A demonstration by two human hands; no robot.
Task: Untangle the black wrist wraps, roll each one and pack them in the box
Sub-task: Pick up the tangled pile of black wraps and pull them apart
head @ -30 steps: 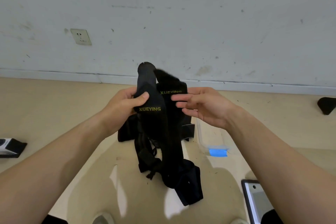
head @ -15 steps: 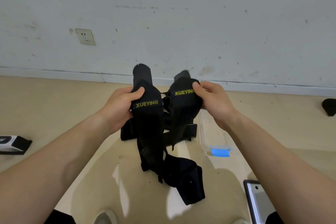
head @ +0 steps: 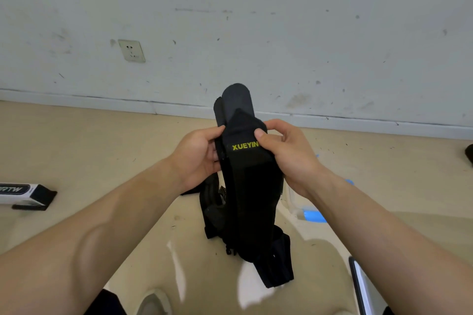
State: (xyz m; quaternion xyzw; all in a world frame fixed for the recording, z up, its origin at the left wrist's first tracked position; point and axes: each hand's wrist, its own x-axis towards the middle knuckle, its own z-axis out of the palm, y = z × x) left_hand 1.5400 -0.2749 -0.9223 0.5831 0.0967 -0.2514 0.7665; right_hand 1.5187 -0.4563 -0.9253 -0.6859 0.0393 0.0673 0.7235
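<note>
Two black wrist wraps (head: 249, 186) with yellow XUEYING lettering hang stacked one behind the other in front of me, their lower ends tangled and resting on the floor. My left hand (head: 199, 156) pinches the left edge of the stack near the top. My right hand (head: 286, 151) grips the right edge, thumb over the lettering. A clear plastic box (head: 294, 202) with blue clips lies on the floor behind my right wrist, mostly hidden.
A black and white carton (head: 25, 193) lies on the floor at the left. A phone or tablet (head: 361, 289) lies at the lower right. A dark object (head: 469, 153) sits at the right edge. The wall with a socket (head: 131, 50) is just ahead.
The two wraps were held apart side by side; now my hands have come together and the wraps overlap, one in front of the other.
</note>
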